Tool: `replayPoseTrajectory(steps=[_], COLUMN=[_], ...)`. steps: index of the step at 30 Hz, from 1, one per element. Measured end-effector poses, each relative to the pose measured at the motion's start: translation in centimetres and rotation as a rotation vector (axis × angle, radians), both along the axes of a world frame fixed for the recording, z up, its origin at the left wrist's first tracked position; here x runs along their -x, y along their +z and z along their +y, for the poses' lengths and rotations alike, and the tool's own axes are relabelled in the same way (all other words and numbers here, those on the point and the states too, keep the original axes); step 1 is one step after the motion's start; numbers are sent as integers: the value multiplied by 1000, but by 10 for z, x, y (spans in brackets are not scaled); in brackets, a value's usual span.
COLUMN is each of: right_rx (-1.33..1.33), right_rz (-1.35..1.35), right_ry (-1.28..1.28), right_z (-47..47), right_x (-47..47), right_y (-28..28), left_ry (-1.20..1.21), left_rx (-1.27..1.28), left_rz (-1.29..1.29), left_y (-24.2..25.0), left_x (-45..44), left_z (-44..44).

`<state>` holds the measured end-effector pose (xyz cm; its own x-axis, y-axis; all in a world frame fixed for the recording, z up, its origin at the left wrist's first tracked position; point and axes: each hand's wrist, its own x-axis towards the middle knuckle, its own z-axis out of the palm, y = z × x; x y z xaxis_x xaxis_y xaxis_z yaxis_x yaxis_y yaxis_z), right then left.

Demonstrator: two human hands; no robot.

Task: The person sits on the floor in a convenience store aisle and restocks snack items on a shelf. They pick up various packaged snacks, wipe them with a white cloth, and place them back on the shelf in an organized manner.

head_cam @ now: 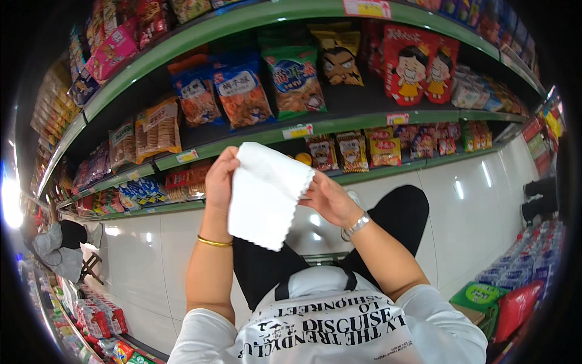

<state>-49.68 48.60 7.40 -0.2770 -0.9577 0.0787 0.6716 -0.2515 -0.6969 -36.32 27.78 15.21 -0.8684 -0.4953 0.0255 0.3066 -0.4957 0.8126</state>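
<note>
A white cloth (268,195) with a scalloped edge hangs spread between my hands, in front of the green-edged store shelves. My left hand (221,177) grips its upper left corner, thumb over the fabric. At the right corner my right hand (332,198) pinches the scalloped edge, with some fingertips hidden behind the cloth. Just beyond the cloth runs the middle shelf edge (254,141), which carries price tags. Bagged snacks (243,93) stand upright on that shelf. Below it, small snack packets (352,152) sit on the lowest shelf.
Glossy white tiles (136,259) cover the aisle floor. Another person (57,245) sits on a folding stool at the left. Behind me on the right are wrapped bottle packs (523,259) and a green box (477,293). Red-wrapped packs (100,316) stand at lower left.
</note>
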Motion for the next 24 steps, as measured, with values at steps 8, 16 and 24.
replayPoseTrajectory(steps=[8,16,24], right_rx=[-194,91,-46], right_rz=[521,268,17], right_ry=[-518,-454,-153], right_z=[32,37,47], right_x=[-26,-31,-29], right_y=[51,49,35], left_ry=[-333,-84,-87], left_rx=[-91,101,67], left_rz=[-15,-167,-66], left_y=[-22,-5,-7], left_x=[-15,-22,-28], left_z=[58,81,96])
